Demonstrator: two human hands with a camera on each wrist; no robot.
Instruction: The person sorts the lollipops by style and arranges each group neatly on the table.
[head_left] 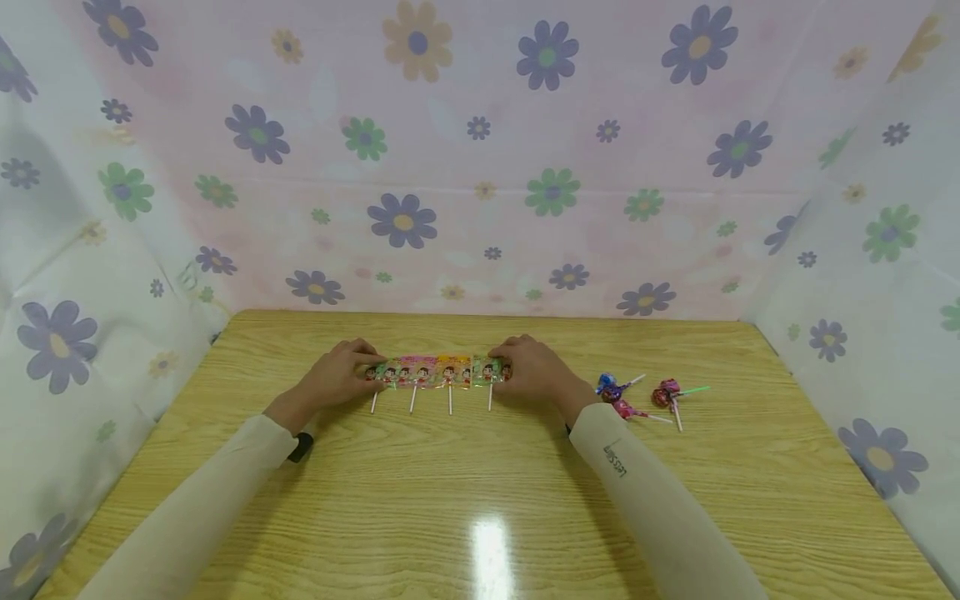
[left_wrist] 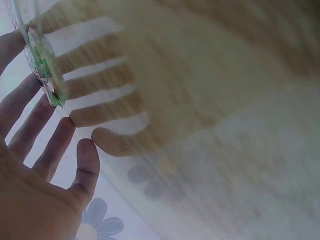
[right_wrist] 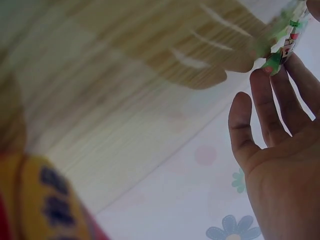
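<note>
While the lollipop strip (head_left: 438, 372) is lying mid-table, the left hand (head_left: 339, 377) is pinching its left end and the right hand (head_left: 528, 370) its right end; loose lollipops (head_left: 648, 394) are sitting nearby, further right.

On the wooden table (head_left: 480, 500), the left hand (head_left: 337, 377) pinches one end of a strip of wrapped lollipops (head_left: 438, 372) and the right hand (head_left: 534, 371) pinches the other, four white sticks pointing toward six o'clock. Loose lollipops (head_left: 645, 396) lie at three o'clock of the right hand, near it.
</note>
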